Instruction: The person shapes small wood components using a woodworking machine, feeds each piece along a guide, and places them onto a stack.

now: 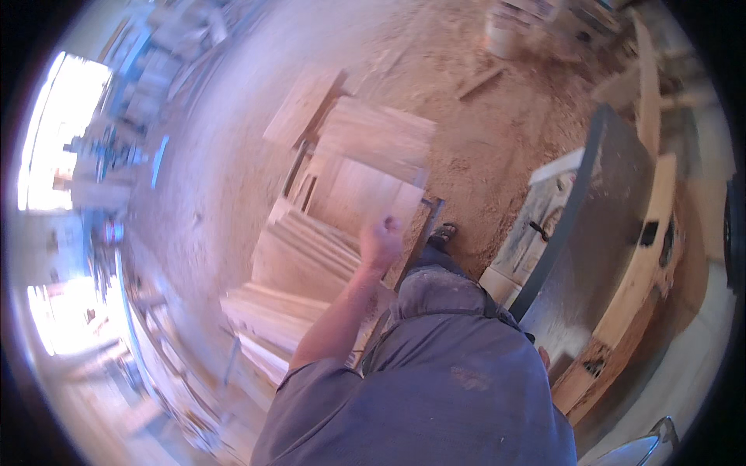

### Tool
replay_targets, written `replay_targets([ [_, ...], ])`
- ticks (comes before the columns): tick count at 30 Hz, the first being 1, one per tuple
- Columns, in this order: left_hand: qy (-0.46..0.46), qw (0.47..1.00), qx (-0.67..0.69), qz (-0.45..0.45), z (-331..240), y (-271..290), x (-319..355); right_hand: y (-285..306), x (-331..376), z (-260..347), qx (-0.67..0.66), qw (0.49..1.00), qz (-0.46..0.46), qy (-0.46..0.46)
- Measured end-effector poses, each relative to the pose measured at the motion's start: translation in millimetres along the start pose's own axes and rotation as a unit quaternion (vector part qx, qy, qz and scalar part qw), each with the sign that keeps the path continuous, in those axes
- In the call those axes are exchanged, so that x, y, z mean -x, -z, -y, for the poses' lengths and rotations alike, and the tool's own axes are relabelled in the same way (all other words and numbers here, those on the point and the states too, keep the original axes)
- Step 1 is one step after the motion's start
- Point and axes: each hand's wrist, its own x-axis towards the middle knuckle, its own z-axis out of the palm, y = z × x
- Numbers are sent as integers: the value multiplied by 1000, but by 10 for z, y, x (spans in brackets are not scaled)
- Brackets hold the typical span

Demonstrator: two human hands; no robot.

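My left hand (381,241) is held out over a stack of wooden panels, blurred by motion. Its fingers look curled in, and nothing shows in them. Beneath and beyond it lies a pale wooden panel (365,194), one of several stacked on a low metal-framed stand. Whether the hand touches the wood I cannot tell. Of my right hand (544,358) only a sliver of skin shows beside my body, close to the grey-topped machine (598,233); its fingers are hidden.
More boards (287,311) lean in rows at the left. A long wooden beam (622,311) runs along the machine's right side. Sawdust covers the floor (474,147), with a loose wood piece (482,82) on it and a white bucket (503,39) farther off.
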Motion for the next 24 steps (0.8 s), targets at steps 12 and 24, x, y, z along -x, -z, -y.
replay_targets([
  [12,195,787,-203,-550,1155,2365,1648,-233,-1263,1102,20,950,198,240],
  [24,412,765,-193,-456,1269,2199,1538,-522,-1424,1691,-10,891,291,347],
])
